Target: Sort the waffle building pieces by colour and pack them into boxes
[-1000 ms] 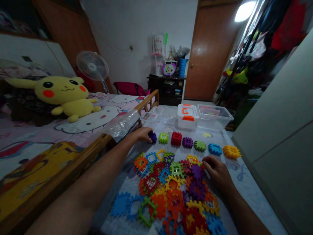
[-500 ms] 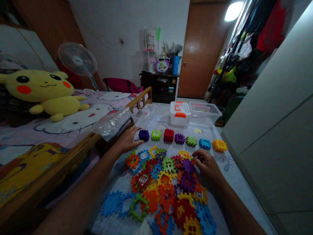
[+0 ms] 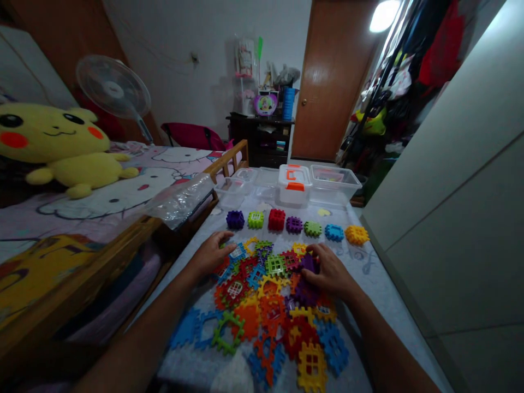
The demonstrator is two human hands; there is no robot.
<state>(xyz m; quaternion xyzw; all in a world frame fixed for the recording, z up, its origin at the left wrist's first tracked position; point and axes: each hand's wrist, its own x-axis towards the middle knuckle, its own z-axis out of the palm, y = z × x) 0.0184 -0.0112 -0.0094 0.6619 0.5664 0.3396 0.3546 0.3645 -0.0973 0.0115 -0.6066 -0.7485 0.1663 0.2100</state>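
Bare forearms (image 3: pixel 149 325), bare fingers (image 3: pixel 319 250)

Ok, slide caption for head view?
Left hand and right hand at a heap of toothed pieces, seven blocks in a row beyond.

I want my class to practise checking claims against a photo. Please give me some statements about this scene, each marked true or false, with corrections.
1. The yellow block is at the right end of the row of blocks. True.
2. The left hand is holding the red block. False: the red block stands in the row, apart from both hands.
3. The right hand is at some purple pieces. True.
4. The box with orange latches has no lid on. False: its white lid is on.
5. The yellow plush toy is on the bed. True.
6. In the row, the blue block is right beside the red one. False: its neighbours are a green block and the yellow one.
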